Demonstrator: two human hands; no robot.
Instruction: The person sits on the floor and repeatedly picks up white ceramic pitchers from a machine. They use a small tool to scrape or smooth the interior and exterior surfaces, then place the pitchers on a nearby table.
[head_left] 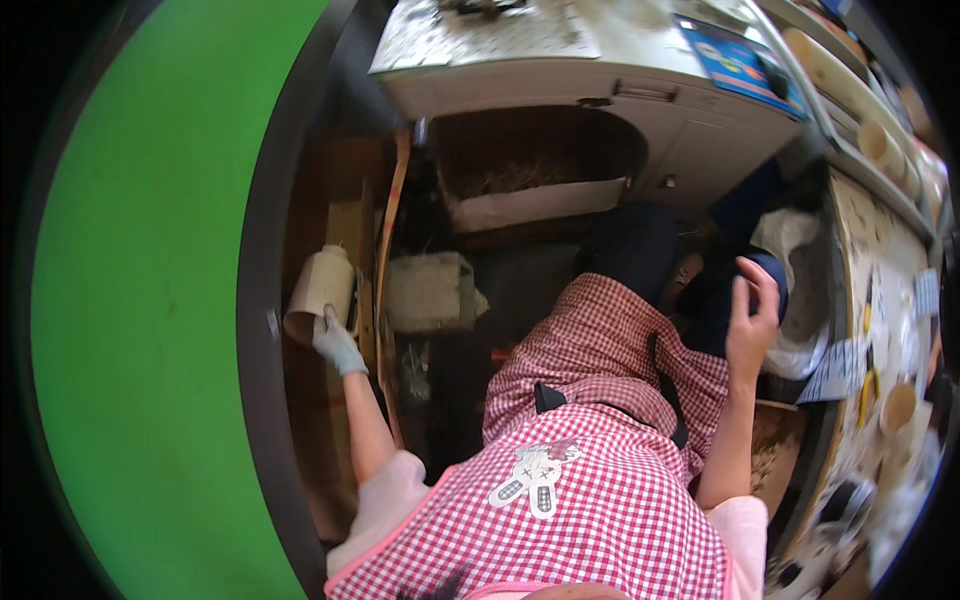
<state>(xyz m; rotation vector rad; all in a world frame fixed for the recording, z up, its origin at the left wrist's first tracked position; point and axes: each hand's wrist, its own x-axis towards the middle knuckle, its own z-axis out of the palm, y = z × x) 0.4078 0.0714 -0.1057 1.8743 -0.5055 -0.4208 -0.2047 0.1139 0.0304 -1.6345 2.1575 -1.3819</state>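
Observation:
At the left, beside the green surface, my left hand (pixel 338 340) wears a pale glove and is closed on the lower part of a cream bottle-shaped container (pixel 328 280). The container tilts, its narrow neck upward and its wide brownish end toward the lower left. It is over a brown box or bin with a wooden edge. My right hand (pixel 752 318) is bare and raised near my right knee. Its fingers are loosely bent and apart, with nothing visible in them.
A green board (pixel 150 300) with a dark border fills the left. Ahead stands a pale machine cabinet (pixel 690 140) with a dark recess. A pale block (pixel 430 292) sits by my legs. A cluttered bench (pixel 860 330) with yellow-handled tools runs along the right.

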